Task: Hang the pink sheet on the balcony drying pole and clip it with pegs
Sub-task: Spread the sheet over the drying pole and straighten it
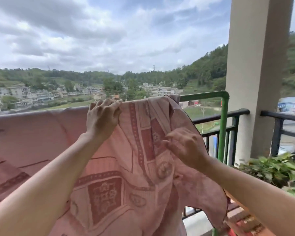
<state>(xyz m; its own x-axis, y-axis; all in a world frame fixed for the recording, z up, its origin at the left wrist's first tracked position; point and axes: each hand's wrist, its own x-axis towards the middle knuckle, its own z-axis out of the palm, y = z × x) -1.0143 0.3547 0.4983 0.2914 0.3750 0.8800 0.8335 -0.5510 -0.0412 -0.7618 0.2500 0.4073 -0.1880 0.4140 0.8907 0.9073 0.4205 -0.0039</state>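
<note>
Two bare forearms reach up from the bottom edge. The right hand is the lower one, with its fingers curled into a fold of the pink sheet, pinching the cloth near the sheet's right edge. The left hand is higher, its fingers hooked over the top of the sheet where it crosses the drying pole, gripping cloth there.

The sheet, pink with darker red squares and bands, lies draped over the green pole. It runs smooth along the pole to the left and hangs bunched and creased at the right end, where one corner droops low. A bare stretch of pole shows past the sheet on the right, bending down into a green upright.

Just behind that stands a dark balcony railing and a pale pillar, with a leafy plant at its foot. Far off lie town buildings, wooded hills and a cloudy sky.
</note>
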